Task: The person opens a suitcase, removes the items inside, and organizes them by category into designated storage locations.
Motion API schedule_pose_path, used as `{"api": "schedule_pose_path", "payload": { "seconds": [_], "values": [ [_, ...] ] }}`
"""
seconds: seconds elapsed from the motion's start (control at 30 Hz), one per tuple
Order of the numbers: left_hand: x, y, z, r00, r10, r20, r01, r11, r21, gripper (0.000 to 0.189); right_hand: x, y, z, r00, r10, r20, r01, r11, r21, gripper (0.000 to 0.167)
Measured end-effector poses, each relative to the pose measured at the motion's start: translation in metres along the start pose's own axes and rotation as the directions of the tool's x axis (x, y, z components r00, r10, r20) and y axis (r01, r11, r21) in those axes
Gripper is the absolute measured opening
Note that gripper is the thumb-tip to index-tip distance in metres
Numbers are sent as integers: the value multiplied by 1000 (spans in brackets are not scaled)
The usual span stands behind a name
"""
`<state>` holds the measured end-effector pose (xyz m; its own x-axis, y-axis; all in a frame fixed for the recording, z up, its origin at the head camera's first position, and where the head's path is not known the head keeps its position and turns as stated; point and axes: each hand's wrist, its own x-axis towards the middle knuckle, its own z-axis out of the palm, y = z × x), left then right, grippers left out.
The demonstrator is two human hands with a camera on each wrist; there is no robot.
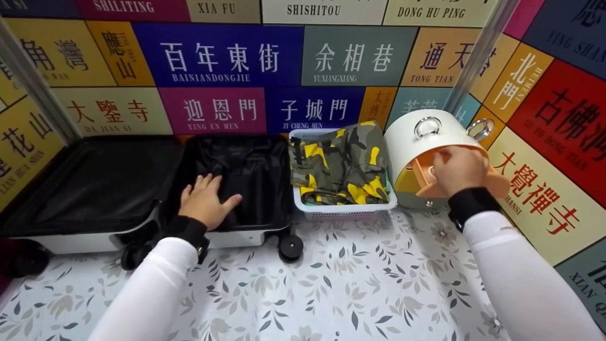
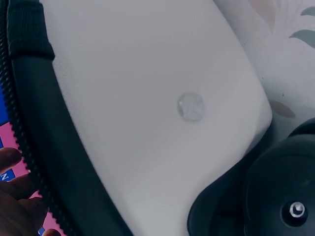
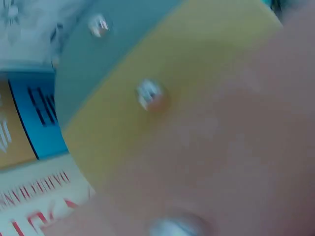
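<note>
A hard-shell suitcase (image 1: 104, 241) lies opened flat, its black-lined halves side by side. Over the right half (image 1: 258, 189) my left hand (image 1: 204, 201) is spread with fingers extended and thumb out. Contact with the lining is unclear. The left wrist view shows some of its fingers (image 2: 19, 189) beyond the zipper edge (image 2: 17, 118). My right hand (image 1: 459, 171) reaches into the peach drawer (image 1: 421, 177) pulled from a rounded white storage box (image 1: 412, 128). Its fingertips are hidden, as is anything in them. A blurred peach surface (image 3: 231, 142) fills much of the right wrist view.
Camouflage clothing (image 1: 341, 166) with yellow patches is folded in a white plastic basket (image 1: 348, 207) between suitcase and box. Below the peach drawer are a yellow drawer (image 3: 113, 118) and a grey-green one (image 3: 113, 54) with clear knobs. A suitcase wheel (image 1: 290, 247) juts forward over the leaf-patterned cloth (image 1: 341, 284).
</note>
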<state>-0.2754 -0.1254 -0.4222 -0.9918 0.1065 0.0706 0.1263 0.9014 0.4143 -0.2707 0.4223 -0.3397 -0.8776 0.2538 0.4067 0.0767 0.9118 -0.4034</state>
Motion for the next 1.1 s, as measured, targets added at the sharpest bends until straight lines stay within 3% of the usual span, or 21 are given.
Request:
{"api": "schedule_pose_path", "payload": {
  "seconds": [0.1,0.2,0.3,0.4,0.83,1.1],
  "values": [
    [0,0,0,1000,-2,0,2,1000,-2,88,-16,13,12,976,2,-220,29,990,139,46],
    [0,-1,0,1000,-10,1,10,1000,-3,88,-30,25,24,951,17,-310,51,976,211,65],
    [0,-1,0,1000,-9,1,9,1000,-2,89,-39,32,33,948,13,-319,55,978,203,80],
    [1,-1,1,1000,-3,-2,3,1000,-5,89,-43,36,39,947,-25,-321,86,981,176,84],
    [0,-3,4,1000,-5,2,5,1000,9,89,-38,35,42,962,-131,-238,162,980,117,83],
    [-2,-5,4,1000,-16,14,16,1000,3,89,-35,40,46,973,-182,-142,199,973,117,79]
  ]
}}
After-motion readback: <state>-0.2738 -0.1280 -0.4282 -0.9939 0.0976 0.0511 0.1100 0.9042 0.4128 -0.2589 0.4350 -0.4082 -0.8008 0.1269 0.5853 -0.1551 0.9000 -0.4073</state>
